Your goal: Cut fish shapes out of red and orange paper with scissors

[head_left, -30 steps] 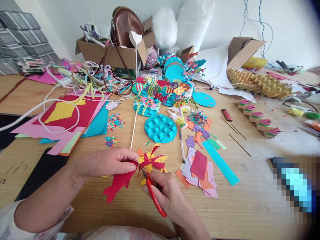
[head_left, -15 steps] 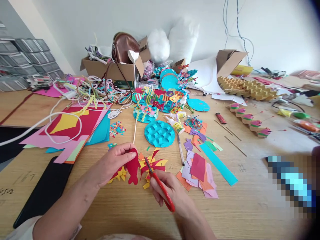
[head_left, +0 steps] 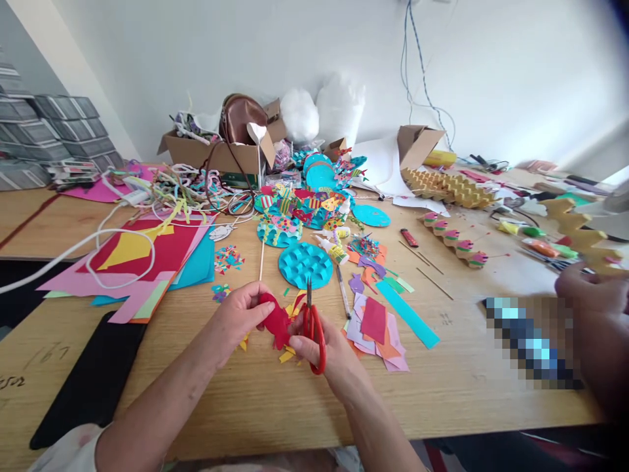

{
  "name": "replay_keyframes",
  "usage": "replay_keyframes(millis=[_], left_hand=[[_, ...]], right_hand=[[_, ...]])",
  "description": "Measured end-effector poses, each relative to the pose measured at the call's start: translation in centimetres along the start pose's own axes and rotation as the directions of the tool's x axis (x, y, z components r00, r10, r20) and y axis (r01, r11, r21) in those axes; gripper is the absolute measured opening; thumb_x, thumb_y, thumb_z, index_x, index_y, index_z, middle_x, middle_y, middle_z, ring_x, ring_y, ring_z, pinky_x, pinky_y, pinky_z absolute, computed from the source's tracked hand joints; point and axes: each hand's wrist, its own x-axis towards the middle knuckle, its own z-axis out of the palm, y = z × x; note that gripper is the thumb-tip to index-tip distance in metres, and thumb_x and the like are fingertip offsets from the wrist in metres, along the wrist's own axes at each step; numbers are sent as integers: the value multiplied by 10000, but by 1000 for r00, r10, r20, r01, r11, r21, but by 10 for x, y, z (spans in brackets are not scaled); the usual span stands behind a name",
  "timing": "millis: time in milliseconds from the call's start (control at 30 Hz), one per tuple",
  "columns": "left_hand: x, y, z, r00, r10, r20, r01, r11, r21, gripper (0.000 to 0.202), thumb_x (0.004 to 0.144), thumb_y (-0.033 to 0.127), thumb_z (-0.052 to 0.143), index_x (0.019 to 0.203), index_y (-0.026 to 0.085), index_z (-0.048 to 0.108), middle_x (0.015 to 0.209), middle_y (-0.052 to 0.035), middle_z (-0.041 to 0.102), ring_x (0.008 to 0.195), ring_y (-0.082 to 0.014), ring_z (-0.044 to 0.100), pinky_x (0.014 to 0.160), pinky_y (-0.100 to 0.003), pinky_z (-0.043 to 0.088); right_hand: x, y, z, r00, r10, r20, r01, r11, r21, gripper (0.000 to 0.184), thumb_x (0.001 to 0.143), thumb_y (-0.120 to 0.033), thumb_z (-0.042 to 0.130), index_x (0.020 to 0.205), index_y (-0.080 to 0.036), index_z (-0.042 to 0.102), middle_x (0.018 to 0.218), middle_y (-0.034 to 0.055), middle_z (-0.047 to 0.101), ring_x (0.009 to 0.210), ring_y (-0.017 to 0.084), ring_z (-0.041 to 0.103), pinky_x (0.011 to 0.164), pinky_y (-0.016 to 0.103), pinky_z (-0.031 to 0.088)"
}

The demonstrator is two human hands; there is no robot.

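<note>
- Step in hand, as I judge it: trimming the red paper shape (head_left: 276, 320). You are between snips, not mid-cut.
- Your left hand (head_left: 240, 314) pinches the shape by its left edge, thumb on top, and holds it just above the wooden table (head_left: 466, 393), at 6 o'clock from the teal disc (head_left: 304, 264).
- Your right hand (head_left: 328, 353) is closed through the handles of the red scissors (head_left: 313, 326). The blades are together and point to 12 o'clock, clear of the paper. The thumb seems to touch the shape's right edge.
- Yellow and red scraps (head_left: 286, 355) lie under both hands. The pile of offcuts (head_left: 376, 324) sits at 3 o'clock, near.
- Next move calls for: tipping the blades down toward 9 o'clock, opening them, and feeding the shape's edge in while the left pinch keeps it flat.
- Against 0.5 s ago: the scissors then leaned to 11 o'clock with their tips at the scraps, and now stand upright. The shape has shifted closer to your right hand.
- Another person's hand (head_left: 590, 308) has come in at the right edge, and the view has lifted to show more wall.
</note>
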Motion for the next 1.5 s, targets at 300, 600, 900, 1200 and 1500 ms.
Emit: replay_keyframes(millis=[300, 600, 900, 1200, 1500], left_hand=[[-5, -11, -8, 999, 37, -29, -41, 987, -155, 190, 709, 304, 668, 607, 163, 591, 539, 49, 564, 505, -85, 487, 501, -186, 384], [-14, -8, -25, 998, 6, -56, -21, 965, -262, 362, 786, 511, 554, 854, 166, 638, 746, -26, 691, 679, -144, 628, 615, -238, 482], [-22, -2, -32, 989, 25, -146, -21, 999, 25, 228, 650, 351, 668, 778, 165, 636, 682, 4, 671, 619, -143, 597, 611, -250, 466], [-12, 5, -85, 982, -35, 183, -130, 573, 809, 194, 767, 335, 456, 743, 206, 599, 778, 8, 654, 786, -190, 601, 697, -270, 437], [-9, -31, -98, 993, -8, 122, -110, 378, 919, 236, 716, 304, 550, 928, 225, 617, 1046, -60, 653, 938, -270, 597, 775, -336, 425]], right_hand=[[7, 1, 17, 991, -4, -132, 13, 998, 66, 311, 574, -277, 750, 714, -192, 486, 586, -57, 552, 519, 105, 493, 480, 201, 349], [14, 1, 27, 968, -76, -239, 91, 995, 51, 244, 609, -243, 694, 709, -205, 475, 567, -81, 516, 473, 91, 461, 463, 205, 366], [17, 12, 27, 976, -67, -207, 67, 998, -3, 248, 593, -284, 706, 710, -199, 506, 588, -56, 552, 480, 103, 475, 454, 210, 366], [0, 19, -21, 901, -209, -379, 111, 958, -265, 215, 620, -280, 689, 675, -203, 496, 585, -39, 533, 488, 125, 476, 445, 230, 367], [-4, 28, -29, 805, -355, -475, 175, 908, -381, 181, 699, -273, 658, 707, -214, 486, 620, -39, 513, 541, 143, 476, 506, 256, 395]])
